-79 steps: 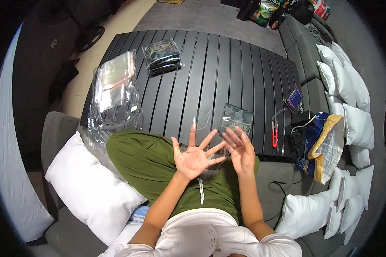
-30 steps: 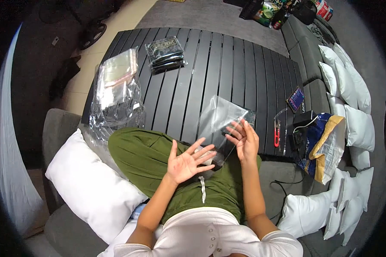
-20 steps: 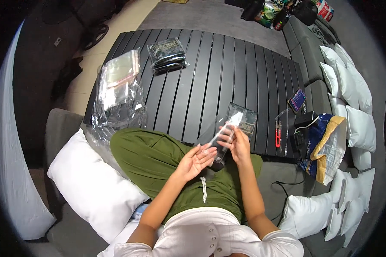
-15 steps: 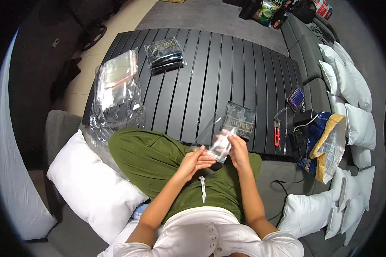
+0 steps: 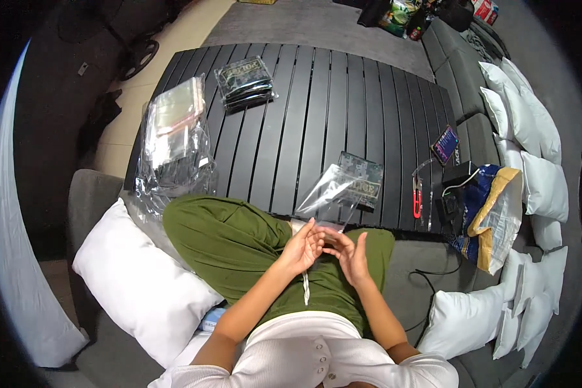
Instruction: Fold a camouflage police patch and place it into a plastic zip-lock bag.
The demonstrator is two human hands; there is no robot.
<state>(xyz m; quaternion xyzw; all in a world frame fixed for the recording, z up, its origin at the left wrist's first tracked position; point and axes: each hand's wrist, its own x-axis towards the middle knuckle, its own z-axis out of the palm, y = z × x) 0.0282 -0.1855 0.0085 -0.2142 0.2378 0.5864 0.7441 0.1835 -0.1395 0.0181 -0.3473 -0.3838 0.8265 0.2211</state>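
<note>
A clear plastic bag [image 5: 326, 200] stretches from my hands above my lap, its far end tilted up over the table edge. My left hand [image 5: 302, 248] is closed on the bag's near edge. Beside it my right hand [image 5: 349, 256] is open, with the thumb raised apart and the fingertips close to the left fingers and the bag. Partly behind the bag, a flat camouflage-patterned piece [image 5: 363, 173] with raised lettering lies on the black slatted table [image 5: 265, 152]. Farther left is a stack of similar pieces in clear wrapping [image 5: 246, 81].
A pile of clear plastic bags [image 5: 174, 123] covers the table's left side. To the right are a red cutter [image 5: 417, 197], a phone [image 5: 445, 145], and a blue-and-tan sack [image 5: 491, 216] beside cables. White cushions [image 5: 145, 284] lie on the grey sofa [image 5: 394, 271].
The clear bag has swung up and spread out over the table edge. My right hand has moved down toward my left, and its thumb has come away from the bag.
</note>
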